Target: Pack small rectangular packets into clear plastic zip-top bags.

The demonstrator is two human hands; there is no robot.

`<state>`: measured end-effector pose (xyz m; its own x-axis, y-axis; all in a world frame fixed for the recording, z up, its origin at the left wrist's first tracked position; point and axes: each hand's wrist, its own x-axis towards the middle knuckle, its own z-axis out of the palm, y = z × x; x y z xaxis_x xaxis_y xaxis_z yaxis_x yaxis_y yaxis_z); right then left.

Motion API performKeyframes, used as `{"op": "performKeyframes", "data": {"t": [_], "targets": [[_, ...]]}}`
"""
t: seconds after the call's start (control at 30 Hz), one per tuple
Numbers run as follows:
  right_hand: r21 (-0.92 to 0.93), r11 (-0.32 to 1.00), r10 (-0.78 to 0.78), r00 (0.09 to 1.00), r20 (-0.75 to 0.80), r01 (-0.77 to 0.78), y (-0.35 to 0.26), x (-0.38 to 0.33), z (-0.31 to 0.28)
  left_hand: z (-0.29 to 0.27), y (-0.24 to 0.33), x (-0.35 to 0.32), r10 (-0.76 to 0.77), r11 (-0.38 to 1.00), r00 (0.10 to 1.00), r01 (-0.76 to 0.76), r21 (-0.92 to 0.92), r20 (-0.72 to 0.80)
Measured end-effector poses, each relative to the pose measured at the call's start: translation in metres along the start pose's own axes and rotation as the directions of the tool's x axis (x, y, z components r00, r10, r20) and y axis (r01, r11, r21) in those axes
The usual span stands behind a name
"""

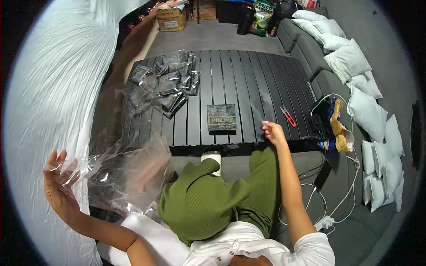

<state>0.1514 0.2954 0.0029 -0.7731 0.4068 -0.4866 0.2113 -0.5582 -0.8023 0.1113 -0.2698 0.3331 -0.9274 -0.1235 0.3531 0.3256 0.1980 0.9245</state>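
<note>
My left hand is raised at the far left, fingers curled at the edge of a large clear plastic bag. The crumpled bag spreads from that hand toward my lap. Over the table's front edge is my right hand, its fingertips pinched together; whatever they hold, if anything, is too small to make out. Left of it, a flat, square, dark patterned packet with lettering lies on the black slatted table. Several similar dark packets in clear wrapping are heaped at the table's far left.
Red-handled thread snips lie on the table's right side. A grey sofa with several white cushions runs along the right. Beside me are a phone, white cables and a blue-yellow bag. Cardboard boxes stand behind.
</note>
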Motion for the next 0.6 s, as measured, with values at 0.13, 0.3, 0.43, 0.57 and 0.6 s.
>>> {"op": "performKeyframes", "data": {"t": [0.13,0.3,0.43,0.57,0.6], "targets": [[-0.542,0.830,-0.214,0.973,-0.092,0.131,0.001,0.001,-0.016,0.007,-0.002,0.002,-0.014,0.999,0.999,0.016,0.047,-0.051],[-0.972,0.129,-0.686,0.725,0.055,0.195,0.012,0.002,-0.009,0.017,-0.002,0.002,0.025,0.993,0.997,-0.016,0.118,-0.074],[-0.957,-0.266,-0.792,0.541,0.284,0.114,0.001,-0.032,0.040,0.013,0.005,-0.002,0.009,0.996,0.999,-0.005,0.084,-0.043],[-0.936,-0.325,-0.733,0.590,0.338,0.132,-0.001,-0.023,0.027,0.018,0.004,-0.003,0.013,0.993,0.998,-0.005,0.116,-0.064],[-0.948,-0.269,-0.698,0.644,0.313,0.170,-0.001,-0.020,0.026,0.019,0.004,-0.005,0.021,0.992,0.997,-0.011,0.126,-0.078]]}}
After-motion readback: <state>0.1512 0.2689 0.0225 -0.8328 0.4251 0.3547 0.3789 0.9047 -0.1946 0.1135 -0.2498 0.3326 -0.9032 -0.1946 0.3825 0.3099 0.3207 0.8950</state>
